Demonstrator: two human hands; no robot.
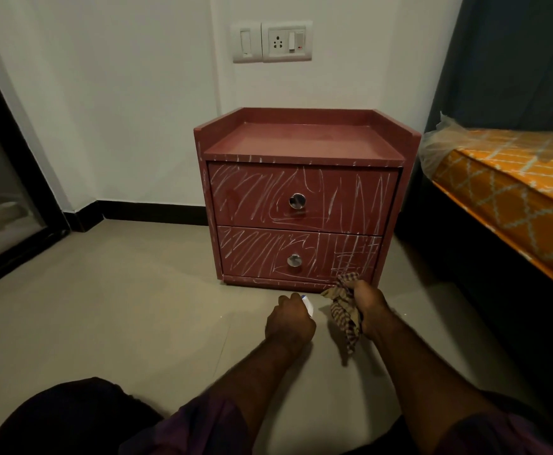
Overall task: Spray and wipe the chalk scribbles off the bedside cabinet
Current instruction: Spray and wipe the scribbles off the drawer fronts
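Observation:
A dark red bedside cabinet stands against the white wall. White chalk scribbles cover both drawer fronts and the front edges. Each drawer has a round metal knob. My left hand is low in front of the cabinet, closed around a white spray bottle whose top just shows past my fingers. My right hand grips a striped brown cloth near the cabinet's lower right corner; the cloth hangs down toward the floor.
A bed with an orange patterned mattress stands right of the cabinet. A dark glass door frame runs along the left. Wall switches and a socket sit above the cabinet. Beige floor tiles lie in front; my knees fill the bottom.

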